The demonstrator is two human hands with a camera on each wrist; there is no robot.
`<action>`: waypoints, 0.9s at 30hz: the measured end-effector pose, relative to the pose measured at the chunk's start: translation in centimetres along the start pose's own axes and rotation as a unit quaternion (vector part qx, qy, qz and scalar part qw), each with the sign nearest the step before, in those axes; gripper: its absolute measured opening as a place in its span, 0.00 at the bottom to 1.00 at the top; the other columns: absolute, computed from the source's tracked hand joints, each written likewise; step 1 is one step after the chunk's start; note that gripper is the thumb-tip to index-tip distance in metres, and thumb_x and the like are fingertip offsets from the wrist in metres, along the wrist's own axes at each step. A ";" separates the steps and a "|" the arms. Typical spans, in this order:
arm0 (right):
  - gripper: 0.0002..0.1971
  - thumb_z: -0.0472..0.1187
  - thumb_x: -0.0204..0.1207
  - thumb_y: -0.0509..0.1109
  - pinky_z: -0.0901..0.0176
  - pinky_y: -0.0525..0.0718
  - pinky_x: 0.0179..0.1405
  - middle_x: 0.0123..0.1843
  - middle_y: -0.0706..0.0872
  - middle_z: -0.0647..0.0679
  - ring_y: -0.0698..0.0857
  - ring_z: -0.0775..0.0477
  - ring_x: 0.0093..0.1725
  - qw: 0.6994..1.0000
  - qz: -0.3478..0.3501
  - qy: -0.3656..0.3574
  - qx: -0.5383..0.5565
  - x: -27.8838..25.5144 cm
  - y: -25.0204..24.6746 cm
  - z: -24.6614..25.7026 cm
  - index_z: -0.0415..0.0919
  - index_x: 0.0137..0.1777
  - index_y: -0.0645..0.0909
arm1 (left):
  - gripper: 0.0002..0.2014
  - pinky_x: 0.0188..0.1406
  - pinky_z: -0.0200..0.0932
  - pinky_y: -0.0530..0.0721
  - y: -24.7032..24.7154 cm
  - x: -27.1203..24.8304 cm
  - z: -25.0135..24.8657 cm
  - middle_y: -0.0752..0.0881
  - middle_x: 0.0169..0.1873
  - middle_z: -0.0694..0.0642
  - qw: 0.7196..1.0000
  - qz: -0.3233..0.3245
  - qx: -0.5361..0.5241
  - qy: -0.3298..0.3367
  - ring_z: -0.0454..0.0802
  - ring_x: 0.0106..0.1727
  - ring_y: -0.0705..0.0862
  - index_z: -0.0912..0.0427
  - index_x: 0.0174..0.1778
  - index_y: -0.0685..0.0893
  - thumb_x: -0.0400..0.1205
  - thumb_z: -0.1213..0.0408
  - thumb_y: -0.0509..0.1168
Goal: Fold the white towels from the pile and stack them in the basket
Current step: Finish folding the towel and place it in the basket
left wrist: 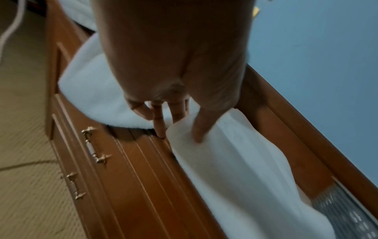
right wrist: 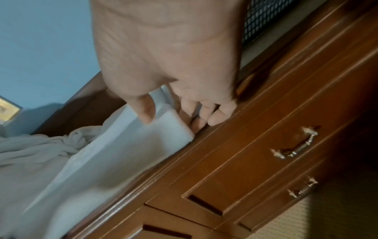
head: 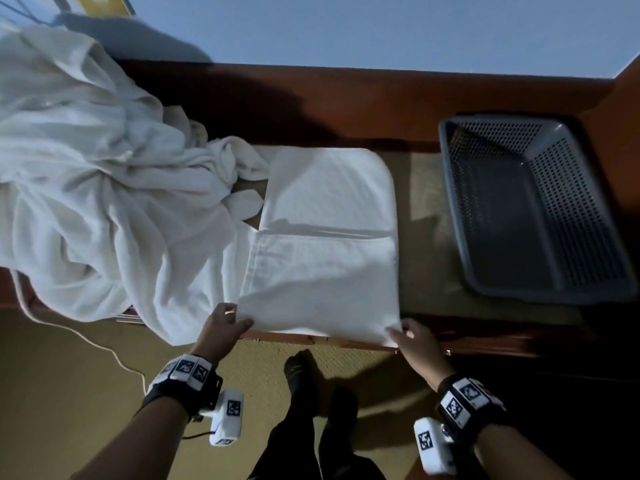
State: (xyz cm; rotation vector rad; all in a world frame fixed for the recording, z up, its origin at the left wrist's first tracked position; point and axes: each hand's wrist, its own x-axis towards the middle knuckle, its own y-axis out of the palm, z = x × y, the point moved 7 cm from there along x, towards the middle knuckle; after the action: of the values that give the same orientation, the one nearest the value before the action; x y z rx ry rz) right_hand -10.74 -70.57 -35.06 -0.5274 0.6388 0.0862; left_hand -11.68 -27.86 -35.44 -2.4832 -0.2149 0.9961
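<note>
Left hand (head: 223, 325) and right hand (head: 414, 337) each pinch near corner of towel (head: 322, 271) at dresser (head: 485, 344) front edge. Lift both corners evenly, fold onto far edge.

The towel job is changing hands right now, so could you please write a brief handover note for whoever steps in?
Left hand pinches the near left corner of the towel; right hand pinches its near right corner.
The towel lies flat and partly folded on the dresser, near edge at the front.
The pile sits to its left, the grey basket to its right, holding no towels.
Done: first folds.
Left: finish this fold, put it in the basket, then the pile.
</note>
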 end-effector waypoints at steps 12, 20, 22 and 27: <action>0.16 0.47 0.81 0.75 0.47 0.79 0.43 0.31 0.83 0.50 0.84 0.45 0.36 0.998 -0.022 0.004 -0.056 0.3 -0.8 0.1 0.41 0.34 0.80 | 0.11 0.49 0.56 0.88 -0.2 -0.5 -0.4 0.94 0.39 0.53 0.998 -0.012 0.053 0.003 0.60 0.47 0.92 0.56 0.45 0.92 0.77 0.53 0.81; 0.23 0.56 0.87 0.68 0.47 0.80 0.62 0.59 0.88 0.39 0.86 0.35 0.62 0.996 -0.019 0.003 -0.086 6.8 -2.5 7.0 0.33 0.64 0.82 | 0.23 0.55 0.55 0.91 -0.7 5.1 -7.8 0.93 0.49 0.53 0.996 -0.023 0.075 0.044 0.53 0.50 0.91 0.56 0.59 0.91 0.77 0.41 0.76; 0.19 0.53 0.86 0.70 0.51 0.79 0.57 0.60 0.88 0.39 0.86 0.36 0.63 0.994 -0.034 -0.010 -0.098 9.1 -2.8 8.5 0.35 0.63 0.82 | 0.23 0.55 0.59 0.92 -0.3 7.1 -9.3 0.93 0.48 0.53 0.997 -0.023 0.050 0.047 0.55 0.49 0.92 0.53 0.62 0.87 0.75 0.45 0.78; 0.20 0.52 0.89 0.65 0.51 0.77 0.62 0.65 0.88 0.36 0.84 0.34 0.68 0.992 -0.053 -0.020 -0.110 12.8 -2.9 10.1 0.35 0.66 0.82 | 0.14 0.46 0.50 0.83 0.1 9.7 -10.7 0.90 0.45 0.56 0.992 -0.063 0.092 0.051 0.59 0.50 0.88 0.53 0.53 0.84 0.82 0.48 0.73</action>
State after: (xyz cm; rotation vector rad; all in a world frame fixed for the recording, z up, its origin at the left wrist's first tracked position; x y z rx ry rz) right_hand 5.74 -69.18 -34.48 -0.7701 0.5648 0.0667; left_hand 2.73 -28.79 -34.67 -2.3149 -0.2321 0.7969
